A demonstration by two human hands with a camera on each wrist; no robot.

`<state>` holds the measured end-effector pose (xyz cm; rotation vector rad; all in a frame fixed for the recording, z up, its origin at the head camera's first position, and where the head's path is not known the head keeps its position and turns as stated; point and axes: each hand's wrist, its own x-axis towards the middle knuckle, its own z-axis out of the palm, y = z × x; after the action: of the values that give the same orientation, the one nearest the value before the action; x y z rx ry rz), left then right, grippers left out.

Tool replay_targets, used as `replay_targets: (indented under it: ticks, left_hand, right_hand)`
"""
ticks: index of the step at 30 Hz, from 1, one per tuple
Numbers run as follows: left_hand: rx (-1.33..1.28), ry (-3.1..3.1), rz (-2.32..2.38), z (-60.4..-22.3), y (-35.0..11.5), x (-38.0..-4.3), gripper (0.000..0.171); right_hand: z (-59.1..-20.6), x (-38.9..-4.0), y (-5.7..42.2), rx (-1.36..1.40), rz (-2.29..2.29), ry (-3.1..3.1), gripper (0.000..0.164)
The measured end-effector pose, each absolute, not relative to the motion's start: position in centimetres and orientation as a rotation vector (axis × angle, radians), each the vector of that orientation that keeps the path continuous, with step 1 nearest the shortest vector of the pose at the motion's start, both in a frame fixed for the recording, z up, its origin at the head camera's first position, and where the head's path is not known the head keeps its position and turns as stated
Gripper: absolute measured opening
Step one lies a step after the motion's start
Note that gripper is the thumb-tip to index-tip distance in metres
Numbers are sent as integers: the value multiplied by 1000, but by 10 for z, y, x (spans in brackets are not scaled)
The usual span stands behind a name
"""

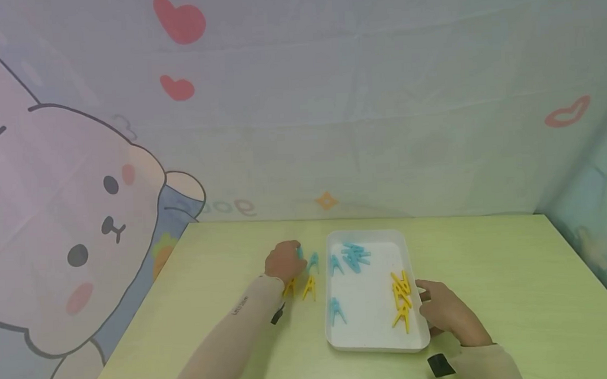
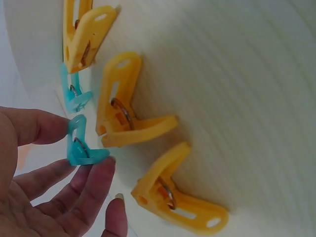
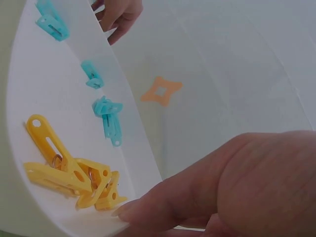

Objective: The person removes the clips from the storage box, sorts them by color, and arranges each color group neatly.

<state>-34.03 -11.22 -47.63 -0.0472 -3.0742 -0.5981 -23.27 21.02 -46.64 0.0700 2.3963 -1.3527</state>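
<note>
My left hand pinches a blue clothespin between thumb and fingertips, low over the table left of the white tray. Just right of this hand another blue clothespin stands on its spread legs. Nearer the front are yellow clothespins, which show large beside the fingers in the left wrist view. On the tray's right side, my right hand grips the rim, thumb along the wall in the right wrist view. Inside the tray lie blue clothespins at the far left and yellow ones along the right wall.
Two single blue clothespins, one at the far left and one near the front, stand along the tray's left wall. The pale yellow-green table ends at a printed cloth backdrop.
</note>
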Motion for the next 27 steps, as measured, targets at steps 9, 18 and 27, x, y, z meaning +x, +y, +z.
replay_targets:
  ticks: [9, 18, 27]
  left_hand:
    - [-75, -3122, -550, -484, -114, -341, 23]
    - [-65, -3107, -527, -482, -113, -337, 33]
    - [-417, -2808, -603, -476, -101, -342, 53]
  right_hand:
    - [-465, -231, 209, 70, -1339, 2406, 67]
    - [-465, -232, 208, 76, -1315, 2421, 67]
    - [-467, -234, 208, 86, -1302, 2431, 66]
